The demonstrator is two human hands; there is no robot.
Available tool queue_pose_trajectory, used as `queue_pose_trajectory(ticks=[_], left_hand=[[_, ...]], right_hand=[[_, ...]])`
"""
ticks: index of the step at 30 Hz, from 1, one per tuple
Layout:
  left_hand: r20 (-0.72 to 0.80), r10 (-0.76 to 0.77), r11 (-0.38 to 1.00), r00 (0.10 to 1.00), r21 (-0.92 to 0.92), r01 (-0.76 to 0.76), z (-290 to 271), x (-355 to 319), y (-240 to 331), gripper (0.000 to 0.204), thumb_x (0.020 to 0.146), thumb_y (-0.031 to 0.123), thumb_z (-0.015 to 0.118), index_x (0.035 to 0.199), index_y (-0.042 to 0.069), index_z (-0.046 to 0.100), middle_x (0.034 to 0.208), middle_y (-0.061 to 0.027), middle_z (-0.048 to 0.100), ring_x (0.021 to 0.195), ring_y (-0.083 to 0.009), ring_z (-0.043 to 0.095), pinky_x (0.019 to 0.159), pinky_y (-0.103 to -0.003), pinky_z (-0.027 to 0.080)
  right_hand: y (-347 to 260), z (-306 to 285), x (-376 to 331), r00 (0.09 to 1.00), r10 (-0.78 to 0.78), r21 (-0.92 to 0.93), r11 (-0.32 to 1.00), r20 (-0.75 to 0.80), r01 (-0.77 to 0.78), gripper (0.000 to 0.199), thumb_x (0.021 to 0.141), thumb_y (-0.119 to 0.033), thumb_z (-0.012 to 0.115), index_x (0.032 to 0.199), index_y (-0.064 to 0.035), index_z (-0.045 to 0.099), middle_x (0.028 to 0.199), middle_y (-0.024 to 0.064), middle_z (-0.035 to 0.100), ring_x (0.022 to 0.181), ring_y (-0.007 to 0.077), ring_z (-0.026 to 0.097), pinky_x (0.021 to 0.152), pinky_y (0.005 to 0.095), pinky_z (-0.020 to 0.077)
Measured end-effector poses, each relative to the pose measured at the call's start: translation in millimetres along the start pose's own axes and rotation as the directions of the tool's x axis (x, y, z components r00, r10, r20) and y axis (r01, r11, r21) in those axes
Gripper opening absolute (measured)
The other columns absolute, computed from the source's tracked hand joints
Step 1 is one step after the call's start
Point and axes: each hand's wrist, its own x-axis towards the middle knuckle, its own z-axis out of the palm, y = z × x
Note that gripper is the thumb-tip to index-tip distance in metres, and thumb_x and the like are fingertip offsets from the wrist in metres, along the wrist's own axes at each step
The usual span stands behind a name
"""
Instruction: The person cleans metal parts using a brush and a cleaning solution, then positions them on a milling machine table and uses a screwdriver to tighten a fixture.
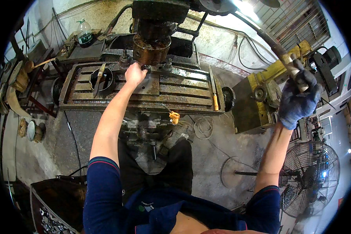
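My bare left hand (pixel 135 74) is closed just below the oily round spindle head (pixel 150 48) of a drilling or milling machine. Whatever its fingers hold is hidden. Raised at the far right, my right hand (pixel 298 101) wears a grey-blue work glove and grips the end of a long metal lever (pixel 275 46) running up to the machine. Beneath the spindle lies the slotted machine table (pixel 187 93), wet and strewn with chips. A dark round pot (pixel 109 81) with a flat wooden-looking stick (pixel 100 76) across it stands left of my left hand.
On the table's right end rests a file with a wooden handle (pixel 215 102). An orange-yellow fitting (pixel 174 117) sits at the front edge. A bottle of dark liquid (pixel 84 35) stands back left. A caged floor fan (pixel 308 177) is near my right arm; cables (pixel 203 128) lie on the floor.
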Motion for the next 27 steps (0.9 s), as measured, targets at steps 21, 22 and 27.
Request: queue_pose_trajectory(ticks=[21, 22, 27], left_hand=[[-0.035, 0.023, 1.000, 0.999, 0.007, -0.023, 10, 7, -11, 0.034, 0.067, 0.027, 0.070, 0.082, -0.002, 0.064, 0.085, -0.0207, 0.064, 0.084, -0.0343, 0.061, 0.074, -0.042, 0.049], [-0.031, 0.021, 1.000, 0.999, 0.005, -0.021, 12, 8, -10, 0.034, 0.067, 0.028, 0.070, 0.083, -0.002, 0.064, 0.085, -0.0206, 0.064, 0.084, -0.0342, 0.061, 0.074, -0.042, 0.049], [-0.084, 0.059, 0.998, 0.995, -0.025, -0.062, 20, 15, -22, 0.034, 0.066, 0.028, 0.070, 0.083, -0.001, 0.064, 0.085, -0.0205, 0.064, 0.083, -0.0337, 0.062, 0.073, -0.042, 0.049]], right_hand=[[22, -8, -29, 0.994, 0.024, 0.187, 0.981, 0.109, -0.044, 0.037, 0.089, -0.031, 0.042, 0.077, 0.0019, 0.054, 0.093, 0.0192, 0.060, 0.095, 0.0328, 0.057, 0.093, 0.0469, 0.0368], [23, -9, -38, 0.994, 0.049, 0.204, 0.977, 0.099, -0.068, 0.035, 0.088, -0.030, 0.044, 0.079, 0.0016, 0.055, 0.095, 0.0189, 0.060, 0.098, 0.0329, 0.056, 0.092, 0.0442, 0.0365], [19, -3, -28, 0.991, -0.017, 0.175, 0.984, 0.132, -0.007, 0.035, 0.087, -0.030, 0.045, 0.082, 0.0027, 0.056, 0.094, 0.0213, 0.061, 0.097, 0.0316, 0.055, 0.093, 0.0403, 0.0350]])
